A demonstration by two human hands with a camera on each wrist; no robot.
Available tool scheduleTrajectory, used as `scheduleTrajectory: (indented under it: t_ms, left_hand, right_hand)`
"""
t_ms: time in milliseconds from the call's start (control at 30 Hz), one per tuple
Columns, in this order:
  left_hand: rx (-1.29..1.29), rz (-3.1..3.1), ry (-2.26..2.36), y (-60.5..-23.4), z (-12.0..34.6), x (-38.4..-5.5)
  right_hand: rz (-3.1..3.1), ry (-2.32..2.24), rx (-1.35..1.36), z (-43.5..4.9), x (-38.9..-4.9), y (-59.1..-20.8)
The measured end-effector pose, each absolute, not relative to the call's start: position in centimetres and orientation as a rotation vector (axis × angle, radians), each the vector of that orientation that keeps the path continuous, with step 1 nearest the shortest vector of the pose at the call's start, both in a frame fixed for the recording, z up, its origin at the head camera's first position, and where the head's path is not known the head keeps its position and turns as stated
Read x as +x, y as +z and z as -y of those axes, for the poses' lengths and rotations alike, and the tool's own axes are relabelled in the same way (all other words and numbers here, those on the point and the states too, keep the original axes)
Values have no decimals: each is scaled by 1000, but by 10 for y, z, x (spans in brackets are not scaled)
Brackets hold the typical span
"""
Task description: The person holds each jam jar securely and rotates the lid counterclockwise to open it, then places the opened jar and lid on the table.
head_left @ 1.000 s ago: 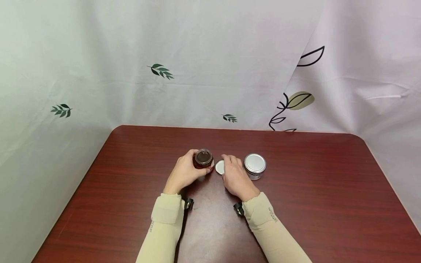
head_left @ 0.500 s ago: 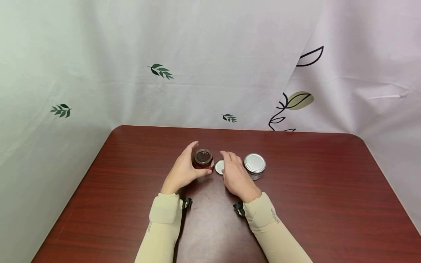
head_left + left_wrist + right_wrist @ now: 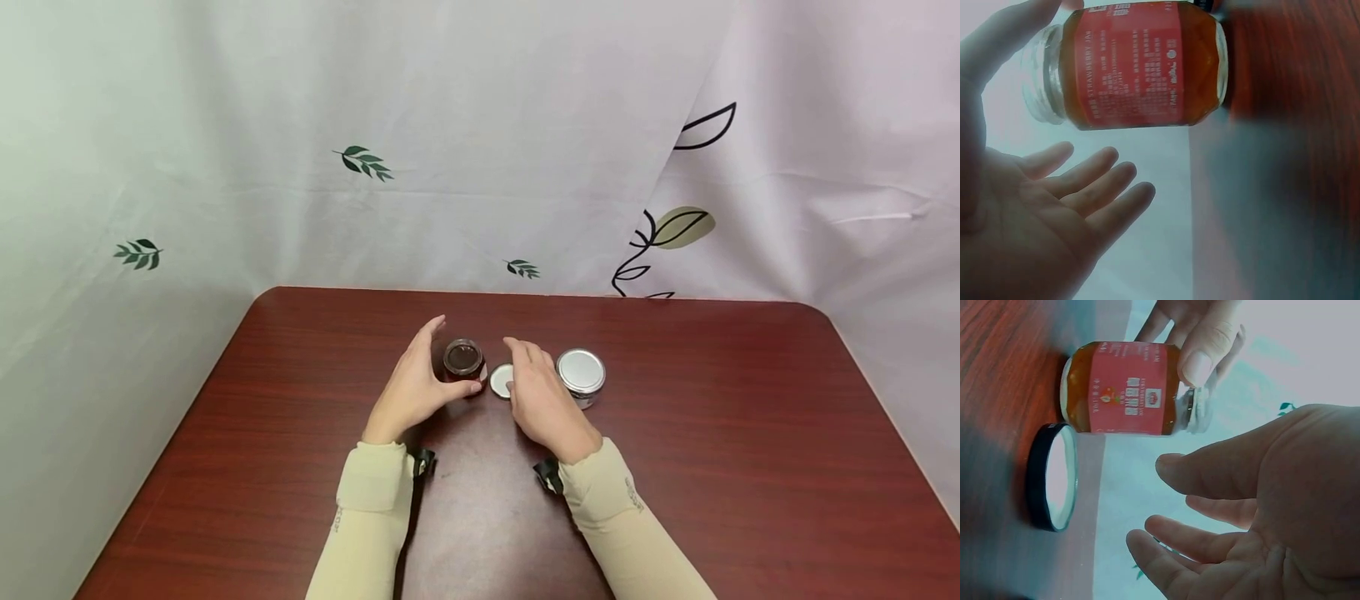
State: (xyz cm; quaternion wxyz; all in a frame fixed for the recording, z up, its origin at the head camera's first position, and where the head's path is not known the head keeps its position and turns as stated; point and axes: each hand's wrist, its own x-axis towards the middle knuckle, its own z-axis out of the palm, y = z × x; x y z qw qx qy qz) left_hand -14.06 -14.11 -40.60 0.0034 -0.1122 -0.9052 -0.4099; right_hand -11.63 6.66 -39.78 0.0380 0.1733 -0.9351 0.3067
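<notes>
1. Head view: one jar [image 3: 463, 357] upright on the counter [image 3: 285, 467], one loose lid [image 3: 500, 382], one silver-topped container [image 3: 581, 371]. Left hand [image 3: 411, 387] is spread loosely beside the jar, right hand [image 3: 546, 404] is relaxed by the lid. Two hands, zero grips.
2. Left wrist: one jar, strawberry jam label. Can't tell if the thumb's touching.
3. Right wrist: one jar, one lid just beside it, white side up.

Loose lid [image 3: 500, 382] partly behind right fingers [image 3: 519, 354], jar's fine print [image 3: 1161, 81] blurred
</notes>
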Motion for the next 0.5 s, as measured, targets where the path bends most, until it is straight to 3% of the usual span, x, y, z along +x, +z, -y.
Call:
scheduleTrajectory:
  t_ms: [500]
  left_hand:
    - [-320,2778,-1314,-399,143,-138]
  right_hand:
    - [2840,965,543,-71,-112,-386]
